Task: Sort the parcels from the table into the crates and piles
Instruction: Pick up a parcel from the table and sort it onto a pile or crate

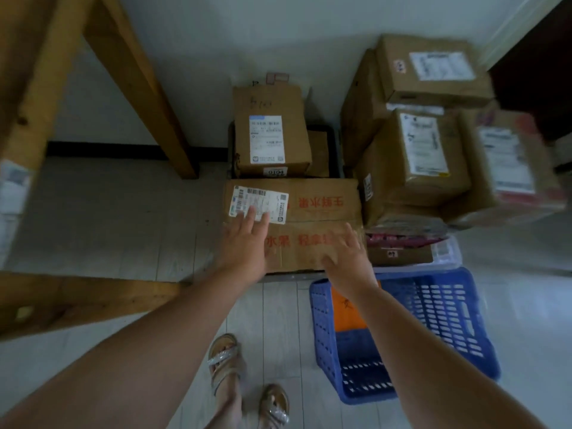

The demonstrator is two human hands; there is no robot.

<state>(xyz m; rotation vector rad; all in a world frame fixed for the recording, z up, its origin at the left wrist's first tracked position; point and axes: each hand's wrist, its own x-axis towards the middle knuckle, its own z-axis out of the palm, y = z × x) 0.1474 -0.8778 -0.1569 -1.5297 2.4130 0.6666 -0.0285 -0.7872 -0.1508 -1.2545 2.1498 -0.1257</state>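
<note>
A wide flat cardboard parcel (322, 205) with red printed characters and a white shipping label lies on the floor in front of me. My left hand (246, 239) rests flat on its top near the label, fingers straight. My right hand (346, 252) lies on the parcel's near right part with relaxed, spread fingers. Behind it a taller brown parcel (272, 134) with a white label stands in a dark crate (332, 140). A blue plastic crate (448, 320) sits at my right, with an orange packet (346, 311) inside.
A pile of several cardboard boxes (427, 131) stands at the right against the wall, above a clear bin (445, 255) of parcels. Wooden table legs and rails (139, 85) cross the left side. My sandalled feet (247, 385) stand on pale floor tiles.
</note>
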